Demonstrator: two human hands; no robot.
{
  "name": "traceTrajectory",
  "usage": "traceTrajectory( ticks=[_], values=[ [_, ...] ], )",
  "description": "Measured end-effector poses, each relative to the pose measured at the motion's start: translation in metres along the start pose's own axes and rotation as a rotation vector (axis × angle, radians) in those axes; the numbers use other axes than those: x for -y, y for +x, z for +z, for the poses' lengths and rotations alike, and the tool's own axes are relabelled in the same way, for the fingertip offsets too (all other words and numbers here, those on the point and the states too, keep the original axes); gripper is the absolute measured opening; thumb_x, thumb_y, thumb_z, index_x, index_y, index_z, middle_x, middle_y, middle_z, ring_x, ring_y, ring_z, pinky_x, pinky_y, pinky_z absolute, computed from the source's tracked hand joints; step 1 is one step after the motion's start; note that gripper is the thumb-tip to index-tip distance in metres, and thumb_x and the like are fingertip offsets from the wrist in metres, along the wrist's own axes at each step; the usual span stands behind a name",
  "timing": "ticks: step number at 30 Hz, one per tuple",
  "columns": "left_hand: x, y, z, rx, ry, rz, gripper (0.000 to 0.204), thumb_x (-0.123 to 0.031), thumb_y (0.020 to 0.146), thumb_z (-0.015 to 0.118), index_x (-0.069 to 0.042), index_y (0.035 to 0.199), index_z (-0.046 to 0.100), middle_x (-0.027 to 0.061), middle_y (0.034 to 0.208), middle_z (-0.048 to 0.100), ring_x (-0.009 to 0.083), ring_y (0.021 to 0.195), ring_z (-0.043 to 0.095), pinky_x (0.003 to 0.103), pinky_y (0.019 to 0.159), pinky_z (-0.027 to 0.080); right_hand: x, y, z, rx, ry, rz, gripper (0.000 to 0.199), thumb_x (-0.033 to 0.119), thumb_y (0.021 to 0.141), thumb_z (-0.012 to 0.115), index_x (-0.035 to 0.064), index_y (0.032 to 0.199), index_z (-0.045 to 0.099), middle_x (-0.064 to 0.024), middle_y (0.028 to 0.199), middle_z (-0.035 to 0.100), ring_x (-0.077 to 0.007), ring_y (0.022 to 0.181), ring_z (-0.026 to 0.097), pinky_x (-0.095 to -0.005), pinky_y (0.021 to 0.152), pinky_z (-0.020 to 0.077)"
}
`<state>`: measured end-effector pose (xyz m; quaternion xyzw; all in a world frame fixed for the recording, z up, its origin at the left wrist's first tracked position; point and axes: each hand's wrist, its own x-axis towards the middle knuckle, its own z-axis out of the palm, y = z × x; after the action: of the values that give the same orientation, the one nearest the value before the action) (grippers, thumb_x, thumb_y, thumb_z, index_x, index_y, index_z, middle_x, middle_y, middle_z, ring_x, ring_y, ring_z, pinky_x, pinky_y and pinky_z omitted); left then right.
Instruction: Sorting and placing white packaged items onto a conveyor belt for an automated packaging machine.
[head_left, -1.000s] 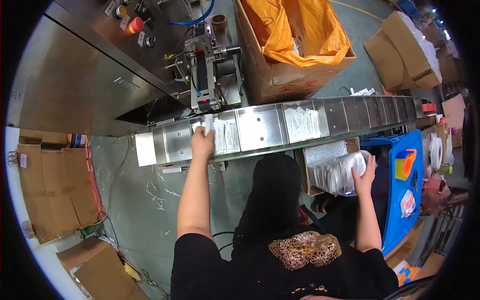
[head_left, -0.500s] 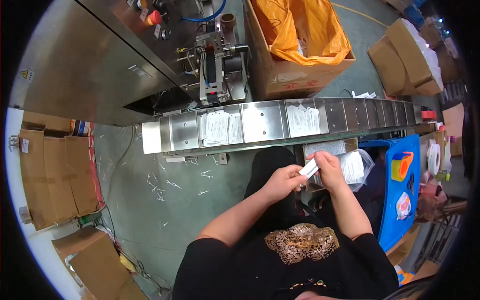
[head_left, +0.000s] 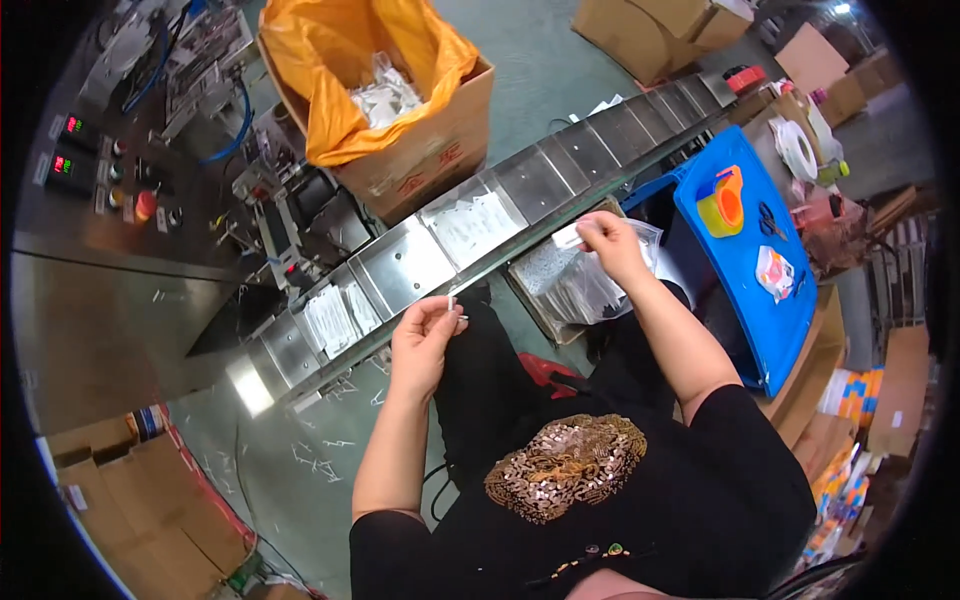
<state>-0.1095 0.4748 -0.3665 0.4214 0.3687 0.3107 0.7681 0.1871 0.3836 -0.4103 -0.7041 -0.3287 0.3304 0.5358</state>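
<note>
My left hand (head_left: 424, 342) is closed near the front edge of the steel conveyor (head_left: 407, 265). A narrow white piece (head_left: 451, 304) sticks up from its fingertips; its kind is hard to make out. My right hand (head_left: 614, 250) pinches a small white packet (head_left: 567, 237) above an open box. In that box lie a clear plastic bag of white packets (head_left: 585, 295) and a speckled grey-white heap (head_left: 555, 262). Two conveyor compartments carry piles of flat white packets, one upper pile (head_left: 477, 226) and one lower pile (head_left: 340, 318).
Behind the conveyor stands a carton (head_left: 430, 160) lined with an orange bag. A steel machine (head_left: 110, 270) is at left. At right, a blue lid-like surface (head_left: 745, 290) bears a yellow-orange tape dispenser (head_left: 724, 208) and scissors (head_left: 771, 222). White forked pieces (head_left: 318, 463) litter the floor.
My hands have parted: the left went left toward the conveyor, the right stayed above the box with a packet. The whole view has turned and shifted.
</note>
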Motion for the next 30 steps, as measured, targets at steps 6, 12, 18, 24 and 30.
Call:
traceTrajectory(
  ticks=[6, 12, 18, 24, 30],
  values=[
    [-0.003, 0.035, 0.036, 0.021, 0.145, 0.217, 0.014, -0.001, 0.085, 0.056, -0.001, 0.098, 0.055, 0.0041, 0.086, 0.059, 0.0132, 0.076, 0.06, 0.026, 0.073, 0.048, -0.013, 0.015, -0.015, -0.079, 0.05, 0.017, 0.016, 0.011, 0.083, 0.059, -0.0005, 0.095, 0.058, -0.0048, 0.079, 0.06, -0.0101, 0.065, 0.058, -0.0227, 0.059, 0.0471],
    [0.059, 0.087, 0.095, 0.106, 0.886, 0.205, 0.027, -0.014, 0.076, 0.067, 0.001, 0.097, 0.059, 0.0108, 0.084, 0.063, 0.0192, 0.08, 0.062, 0.03, 0.073, 0.047, 0.019, 0.023, -0.034, -0.167, 0.222, -0.003, 0.017, 0.01, 0.084, 0.058, 0.0004, 0.098, 0.057, -0.0053, 0.083, 0.061, -0.0094, 0.067, 0.057, -0.0214, 0.061, 0.0466],
    [0.112, 0.095, 0.075, 0.167, 1.112, 0.197, 0.035, -0.024, 0.078, 0.061, -0.002, 0.105, 0.059, 0.0181, 0.099, 0.061, 0.0318, 0.092, 0.059, 0.035, 0.081, 0.046, 0.025, 0.026, -0.042, -0.132, 0.325, 0.005, 0.019, 0.008, 0.085, 0.057, 0.0008, 0.103, 0.056, -0.0065, 0.09, 0.061, -0.0105, 0.073, 0.058, -0.0227, 0.067, 0.0479],
    [0.076, 0.014, 0.04, 0.032, 1.265, 0.47, 0.032, -0.018, 0.076, 0.06, -0.004, 0.105, 0.058, 0.0175, 0.111, 0.055, 0.0344, 0.104, 0.05, 0.041, 0.091, 0.039, 0.159, 0.102, 0.058, -0.16, 0.088, -0.673, 0.016, 0.01, 0.079, 0.057, 0.0007, 0.091, 0.061, -0.0145, 0.093, 0.059, -0.0256, 0.083, 0.06, -0.0305, 0.074, 0.048],
    [0.09, -0.052, 0.02, -0.095, 1.381, 0.441, 0.038, -0.02, 0.074, 0.063, -0.011, 0.11, 0.057, 0.0174, 0.126, 0.044, 0.0379, 0.117, 0.039, 0.046, 0.098, 0.031, 0.203, 0.148, 0.096, -0.053, -0.494, -0.827, 0.039, 0.024, 0.077, 0.063, 0.0026, 0.109, 0.056, -0.0177, 0.111, 0.055, -0.032, 0.106, 0.05, -0.0387, 0.091, 0.0403]
  ],
)
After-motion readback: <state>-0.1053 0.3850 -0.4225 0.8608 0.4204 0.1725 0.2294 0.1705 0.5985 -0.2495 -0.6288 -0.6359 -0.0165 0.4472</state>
